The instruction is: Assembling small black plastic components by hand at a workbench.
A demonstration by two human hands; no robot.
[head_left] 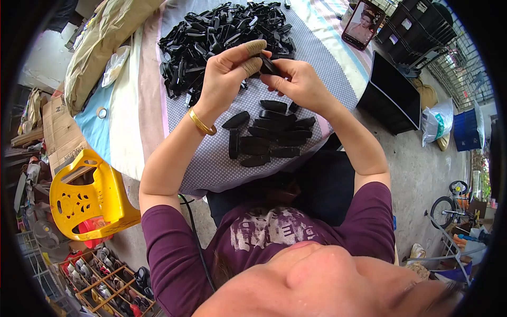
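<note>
Above the table, my left hand and my right hand meet on a small black plastic piece, pinched between the fingertips of both. Tan covers wrap a finger and the thumb of the left hand, and a gold bangle circles that wrist. Just beyond the hands lies a big heap of loose black plastic parts. Nearer to me, below the hands, a smaller group of elongated black pieces rests on the cloth, some overlapping. Fingers hide part of the held piece, so its exact kind is unclear.
A patterned cloth covers the table. A phone stands at the far right, near black crates. An open black bin is beside the table's right edge. On the left are a yellow plastic chair and a tape roll.
</note>
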